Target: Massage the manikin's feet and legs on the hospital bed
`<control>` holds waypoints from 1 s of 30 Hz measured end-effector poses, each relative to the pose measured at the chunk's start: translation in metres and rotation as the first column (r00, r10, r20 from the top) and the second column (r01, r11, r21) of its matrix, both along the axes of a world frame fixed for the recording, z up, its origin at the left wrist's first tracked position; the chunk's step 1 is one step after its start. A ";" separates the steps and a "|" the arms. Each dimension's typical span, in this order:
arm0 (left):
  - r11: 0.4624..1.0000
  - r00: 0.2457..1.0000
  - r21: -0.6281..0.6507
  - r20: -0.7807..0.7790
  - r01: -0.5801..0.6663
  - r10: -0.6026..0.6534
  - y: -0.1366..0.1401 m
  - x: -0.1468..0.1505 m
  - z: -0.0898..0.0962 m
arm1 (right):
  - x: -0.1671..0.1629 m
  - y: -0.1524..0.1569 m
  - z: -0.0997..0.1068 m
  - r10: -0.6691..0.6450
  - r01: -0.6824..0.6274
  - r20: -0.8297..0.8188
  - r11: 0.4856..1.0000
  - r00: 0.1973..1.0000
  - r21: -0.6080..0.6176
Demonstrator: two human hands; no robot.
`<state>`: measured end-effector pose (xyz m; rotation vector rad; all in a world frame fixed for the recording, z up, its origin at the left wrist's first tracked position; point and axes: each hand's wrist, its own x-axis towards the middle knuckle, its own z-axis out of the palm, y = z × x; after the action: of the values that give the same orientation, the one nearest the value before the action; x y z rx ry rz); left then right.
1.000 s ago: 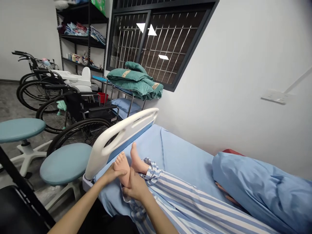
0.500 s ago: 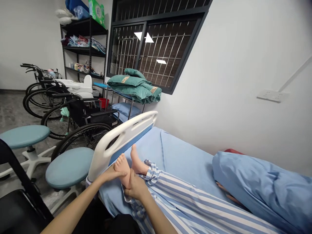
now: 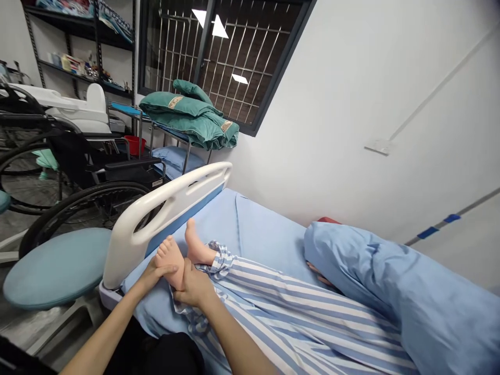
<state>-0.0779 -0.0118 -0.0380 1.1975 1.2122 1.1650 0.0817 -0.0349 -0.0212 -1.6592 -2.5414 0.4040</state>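
We hold a bare foot [image 3: 172, 259] near the bed's white footboard [image 3: 156, 208]. Our left hand [image 3: 150, 272] cups its sole, fingers wrapped around; our right hand [image 3: 194, 286] grips the ankle above striped trousers [image 3: 281, 307].

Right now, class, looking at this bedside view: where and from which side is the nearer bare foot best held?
Probably at two places on the nearer foot: sole and forefoot from the footboard side, ankle from the bedside. It lies toes up on the bed, heel down, so both parts are exposed. The left hand and right hand already hold it that way.
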 end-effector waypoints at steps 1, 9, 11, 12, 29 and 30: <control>0.999 0.999 0.000 -0.019 0.047 -0.047 0.000 -0.003 0.005 | 0.000 0.000 0.001 -0.001 0.001 0.003 1.000 1.000 -0.002; 0.988 0.967 -0.065 -0.207 0.137 -0.147 0.008 -0.023 0.022 | -0.003 -0.006 0.010 -0.018 0.018 0.011 1.000 1.000 0.023; 0.987 0.953 -0.048 -0.256 0.152 -0.159 0.011 -0.027 0.022 | -0.003 -0.006 0.011 -0.023 0.023 0.015 0.999 1.000 0.030; 0.985 0.941 -0.042 -0.293 0.165 -0.170 0.012 -0.029 0.022 | -0.004 -0.007 0.012 -0.027 0.027 0.013 0.999 1.000 0.034; 0.996 0.972 -0.032 0.219 -0.082 0.087 0.005 0.015 -0.033 | 0.000 0.001 0.002 -0.006 0.005 0.021 1.000 1.000 0.017; 0.997 0.976 -0.029 0.207 -0.070 0.074 0.006 0.012 -0.032 | 0.000 0.002 0.003 -0.008 0.008 0.022 1.000 1.000 0.005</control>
<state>-0.0657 -0.0060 -0.0701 0.9949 1.1139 1.2937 0.0819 -0.0330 -0.0184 -1.6804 -2.5484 0.3816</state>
